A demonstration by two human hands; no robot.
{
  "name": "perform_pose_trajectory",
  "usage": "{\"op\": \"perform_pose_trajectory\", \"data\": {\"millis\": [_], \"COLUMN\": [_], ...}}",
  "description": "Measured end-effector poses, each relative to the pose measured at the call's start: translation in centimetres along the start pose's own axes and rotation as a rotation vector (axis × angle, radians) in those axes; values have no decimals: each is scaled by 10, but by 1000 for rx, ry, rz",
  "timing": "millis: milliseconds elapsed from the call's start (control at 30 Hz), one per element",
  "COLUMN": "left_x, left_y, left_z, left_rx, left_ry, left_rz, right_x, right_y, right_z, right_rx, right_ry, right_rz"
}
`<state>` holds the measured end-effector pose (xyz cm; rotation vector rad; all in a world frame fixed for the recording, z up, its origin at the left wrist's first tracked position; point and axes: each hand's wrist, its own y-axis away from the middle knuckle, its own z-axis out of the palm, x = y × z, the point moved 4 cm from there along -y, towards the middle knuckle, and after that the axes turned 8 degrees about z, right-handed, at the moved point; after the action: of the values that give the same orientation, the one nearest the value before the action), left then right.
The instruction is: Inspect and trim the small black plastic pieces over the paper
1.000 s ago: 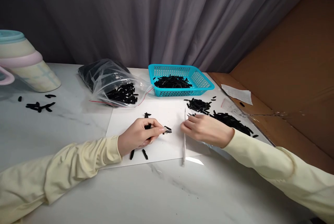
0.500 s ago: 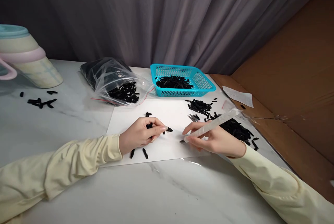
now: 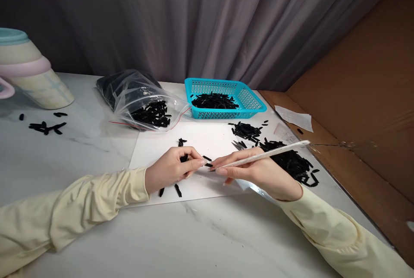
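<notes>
My left hand (image 3: 174, 166) is closed in a pinch on a small, dark, elongated black piece (image 3: 209, 165), whose end sticks out past the thumb. In my right hand (image 3: 258, 172) is a craft knife (image 3: 274, 151) with a long whitish handle, gripped like a pen. Its dark pointed blade lies close to the pinched piece; whether they touch I cannot tell. Both hands hover over a white sheet (image 3: 152, 146). More black pieces (image 3: 178, 190) lie on the sheet around and partly behind my left hand.
Behind stands a turquoise basket (image 3: 226, 114) of black pieces, beside an open zip bag (image 3: 142, 96) of them. Heaps of pieces (image 3: 287, 159) and a pointed metal tool (image 3: 238, 145) lie at right. A tumbler (image 3: 39, 79) and loose pieces (image 3: 47, 128) are at left. Cardboard (image 3: 362, 79) borders the right side.
My right hand has moved left with the craft knife, bringing its blade up to my left fingertips. The handle now lies flatter. My left hand keeps its pinch; the view has shifted slightly.
</notes>
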<state>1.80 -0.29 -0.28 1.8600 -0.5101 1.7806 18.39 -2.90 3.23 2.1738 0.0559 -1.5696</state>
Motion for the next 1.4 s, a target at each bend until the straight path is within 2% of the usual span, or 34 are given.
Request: {"op": "perform_pose_trajectory", "data": {"millis": [167,367,567,633,700,867,1100,1233,1400], "left_x": [0,-1,0,0,0,-1,-2,-2,-1], "left_y": [2,0,1,2,2,0,0,-1,-2], "left_z": [-1,-2,-3,-4,-4,-5,-5,-5,-5], "left_rx": [49,97,97,104,83,-42,-109,-110,-102], "left_ry": [-25,49,90,110,144,241,243,214,205], "left_rz": [18,39,43,38,23,-22,-41,-45,-54], "right_x": [11,18,20,17,9,-12,-13,-12,-11], "right_y": [-3,-6,-7,-5,-2,11,21,22,22], "right_z": [6,15,23,23,17,-3,10,12,11], "right_rx": [54,-44,-68,-79,-67,157,335,347,319], "right_ry": [-137,-497,-654,-612,-477,-146,294,327,304], "right_rz": [47,120,143,154,125,-95,-407,-488,-509]}}
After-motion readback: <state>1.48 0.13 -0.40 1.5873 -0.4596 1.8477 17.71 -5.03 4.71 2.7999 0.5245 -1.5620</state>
